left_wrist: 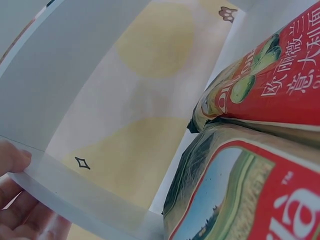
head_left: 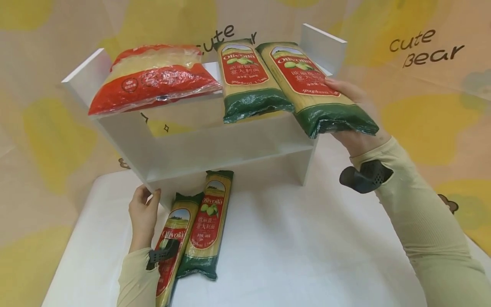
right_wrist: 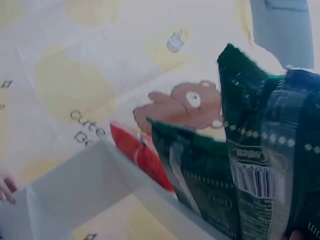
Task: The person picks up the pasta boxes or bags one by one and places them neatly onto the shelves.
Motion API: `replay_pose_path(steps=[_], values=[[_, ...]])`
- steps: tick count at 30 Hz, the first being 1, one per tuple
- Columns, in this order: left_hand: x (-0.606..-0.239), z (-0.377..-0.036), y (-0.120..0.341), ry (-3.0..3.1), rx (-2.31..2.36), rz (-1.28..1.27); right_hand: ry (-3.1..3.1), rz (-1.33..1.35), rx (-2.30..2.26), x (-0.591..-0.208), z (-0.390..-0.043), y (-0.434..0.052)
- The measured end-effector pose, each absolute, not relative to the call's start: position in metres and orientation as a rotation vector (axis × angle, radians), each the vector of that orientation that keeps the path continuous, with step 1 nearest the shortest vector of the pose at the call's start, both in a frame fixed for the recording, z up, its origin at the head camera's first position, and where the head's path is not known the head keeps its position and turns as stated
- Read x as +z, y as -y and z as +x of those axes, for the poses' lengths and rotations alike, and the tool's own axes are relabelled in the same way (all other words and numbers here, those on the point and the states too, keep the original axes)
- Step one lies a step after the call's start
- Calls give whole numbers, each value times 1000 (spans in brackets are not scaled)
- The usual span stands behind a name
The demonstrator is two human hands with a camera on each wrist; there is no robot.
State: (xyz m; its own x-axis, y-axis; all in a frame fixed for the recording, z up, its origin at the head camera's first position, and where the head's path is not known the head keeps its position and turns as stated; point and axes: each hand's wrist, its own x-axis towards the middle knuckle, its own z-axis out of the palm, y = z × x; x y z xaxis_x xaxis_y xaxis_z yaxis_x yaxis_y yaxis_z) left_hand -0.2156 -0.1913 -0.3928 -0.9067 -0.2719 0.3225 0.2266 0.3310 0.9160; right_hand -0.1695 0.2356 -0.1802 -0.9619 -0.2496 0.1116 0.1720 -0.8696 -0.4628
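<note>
My right hand point(head_left: 366, 102) grips a spaghetti pack point(head_left: 307, 85) from its right side. The pack lies tilted at the right end of the white shelf's top point(head_left: 211, 70), its green end jutting past the front edge. Left of it lies a second spaghetti pack point(head_left: 251, 83), and a red-and-clear bag point(head_left: 153, 79) fills the left end. Low on the shelf's left side panel point(head_left: 122, 140), my left hand point(head_left: 142, 213) pinches the front edge between thumb and fingers. In the right wrist view the held pack point(right_wrist: 255, 185) shows its green, barcoded face; the right hand is mostly hidden.
Two more spaghetti packs point(head_left: 205, 226) lean side by side at the shelf's lower left, one partly behind the left forearm. The shelf has a middle board point(head_left: 230, 145) and raised end panels point(head_left: 324, 47). A white-covered table point(head_left: 291, 238) lies below; a patterned cloth point(head_left: 422, 111) hangs behind.
</note>
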Motion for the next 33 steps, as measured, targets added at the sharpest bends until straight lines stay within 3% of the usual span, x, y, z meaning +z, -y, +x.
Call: replay_pose_path(steps=[8,21,33], values=[[-396,-213,197,2172,-1612,81,-762,-224,-2838,-174,-190,-224],[-394,-220,196,2154,-1627,17,-923,-350,-2902,-190,-164,-240],[-396,-221,196,2153,-1642,-1,-849,-221,-2939,-185,-180,-241]])
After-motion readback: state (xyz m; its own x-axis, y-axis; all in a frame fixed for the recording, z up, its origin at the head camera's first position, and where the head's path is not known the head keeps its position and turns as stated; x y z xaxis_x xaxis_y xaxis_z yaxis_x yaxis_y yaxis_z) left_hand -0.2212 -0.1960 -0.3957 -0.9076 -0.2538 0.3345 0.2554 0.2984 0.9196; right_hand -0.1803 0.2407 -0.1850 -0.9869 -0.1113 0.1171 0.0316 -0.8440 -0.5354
